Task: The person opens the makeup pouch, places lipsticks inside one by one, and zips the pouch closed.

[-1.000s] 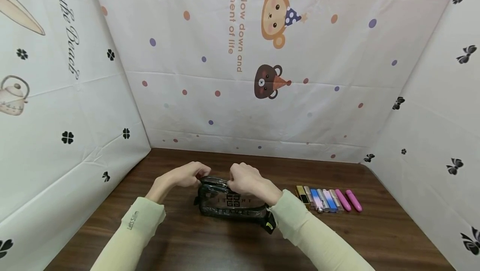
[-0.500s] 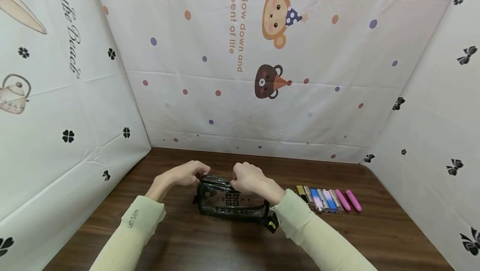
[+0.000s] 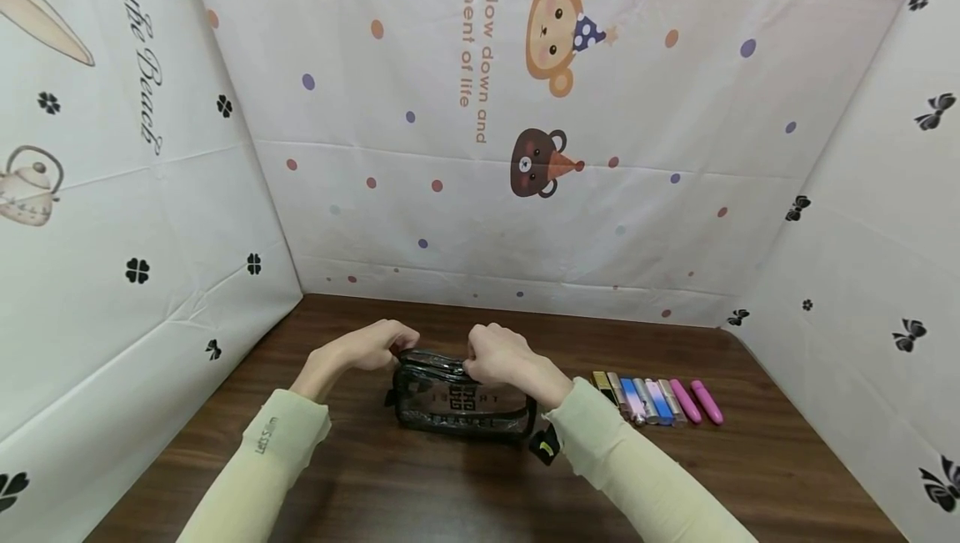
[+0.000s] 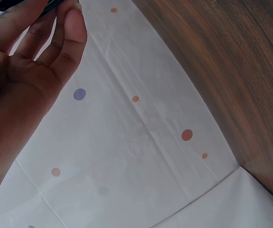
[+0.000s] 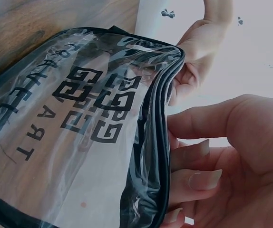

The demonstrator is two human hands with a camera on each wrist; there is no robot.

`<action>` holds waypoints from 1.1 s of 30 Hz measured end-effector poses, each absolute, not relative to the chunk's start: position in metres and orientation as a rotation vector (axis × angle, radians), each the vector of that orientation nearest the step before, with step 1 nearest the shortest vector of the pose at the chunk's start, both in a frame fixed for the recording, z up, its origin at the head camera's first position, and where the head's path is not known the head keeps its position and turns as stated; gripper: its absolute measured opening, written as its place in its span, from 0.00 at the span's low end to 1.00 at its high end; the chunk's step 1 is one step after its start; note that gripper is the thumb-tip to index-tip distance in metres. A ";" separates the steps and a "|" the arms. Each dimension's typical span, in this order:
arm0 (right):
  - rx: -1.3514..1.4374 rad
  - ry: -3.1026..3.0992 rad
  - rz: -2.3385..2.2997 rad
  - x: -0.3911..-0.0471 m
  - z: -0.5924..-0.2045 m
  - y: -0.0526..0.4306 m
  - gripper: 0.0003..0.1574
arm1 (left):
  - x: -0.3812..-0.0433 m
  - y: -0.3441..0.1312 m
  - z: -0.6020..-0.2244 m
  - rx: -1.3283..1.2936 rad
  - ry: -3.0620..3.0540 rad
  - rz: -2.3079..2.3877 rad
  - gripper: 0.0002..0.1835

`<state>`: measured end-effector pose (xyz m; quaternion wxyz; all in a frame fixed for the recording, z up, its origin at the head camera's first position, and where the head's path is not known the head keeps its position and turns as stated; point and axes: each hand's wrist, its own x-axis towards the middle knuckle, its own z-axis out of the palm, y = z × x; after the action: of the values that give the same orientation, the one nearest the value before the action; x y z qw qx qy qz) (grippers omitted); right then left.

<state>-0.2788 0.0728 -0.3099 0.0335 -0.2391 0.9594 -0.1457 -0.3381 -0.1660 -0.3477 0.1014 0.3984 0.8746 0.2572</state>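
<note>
Lower centre: the left hand (image 3: 369, 346) and right hand (image 3: 501, 356) pinch a clear bag (image 3: 459, 409) along its top, seemingly working the zip (image 5: 160, 118). Next likely needs steady tension.

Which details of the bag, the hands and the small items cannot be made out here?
Head view: fingertips of the bare right hand, on the clear plastic bag with black edging, hidden by the back of that hand.
Head view: any print on the slim pink, blue, silver and gold items, too small to read.
Left wrist view: most of the bag, cut off at the top left.
</note>
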 end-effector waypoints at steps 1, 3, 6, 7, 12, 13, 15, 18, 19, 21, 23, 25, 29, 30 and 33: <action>-0.731 2.950 -0.449 -0.279 -0.310 0.073 0.33 | -0.338 -0.166 -0.348 1.174 2.585 0.759 0.14; -0.724 2.950 -0.444 -0.279 -0.310 0.074 0.33 | -0.338 -0.167 -0.348 1.170 2.587 0.760 0.14; -0.722 2.946 -0.455 -0.279 -0.310 0.076 0.34 | -0.337 -0.167 -0.348 1.166 2.592 0.757 0.14; -0.723 2.944 -0.460 -0.278 -0.310 0.076 0.34 | -0.337 -0.167 -0.348 1.168 2.594 0.754 0.13; -0.731 2.946 -0.467 -0.277 -0.311 0.077 0.34 | -0.337 -0.168 -0.349 1.182 2.606 0.746 0.13; -0.733 2.949 -0.470 -0.277 -0.311 0.077 0.34 | -0.337 -0.168 -0.349 1.183 2.607 0.746 0.13; -0.736 2.956 -0.466 -0.277 -0.310 0.078 0.34 | -0.338 -0.167 -0.349 1.181 2.613 0.746 0.13; -0.742 2.965 -0.460 -0.277 -0.309 0.079 0.33 | -0.339 -0.167 -0.349 1.181 2.620 0.740 0.12; -0.743 2.967 -0.459 -0.277 -0.309 0.080 0.33 | -0.339 -0.167 -0.348 1.183 2.620 0.740 0.12; -0.742 2.969 -0.461 -0.277 -0.308 0.081 0.33 | -0.339 -0.167 -0.348 1.184 2.624 0.736 0.12; -0.742 2.967 -0.466 -0.277 -0.308 0.083 0.33 | -0.339 -0.168 -0.347 1.180 2.626 0.733 0.12; -0.739 2.965 -0.472 -0.277 -0.308 0.085 0.33 | -0.339 -0.168 -0.347 1.175 2.623 0.735 0.12; -0.739 2.960 -0.472 -0.277 -0.308 0.086 0.32 | -0.338 -0.168 -0.348 1.167 2.622 0.729 0.11; -0.739 2.960 -0.470 -0.277 -0.309 0.087 0.32 | -0.338 -0.168 -0.348 1.166 2.624 0.727 0.11; -0.739 2.959 -0.464 -0.277 -0.308 0.087 0.33 | -0.338 -0.167 -0.347 1.161 2.631 0.720 0.11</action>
<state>-0.2773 0.0870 -0.3084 0.0282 -0.2395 0.9588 -0.1502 -0.3377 -0.1674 -0.3471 0.0885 0.3902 0.8839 0.2420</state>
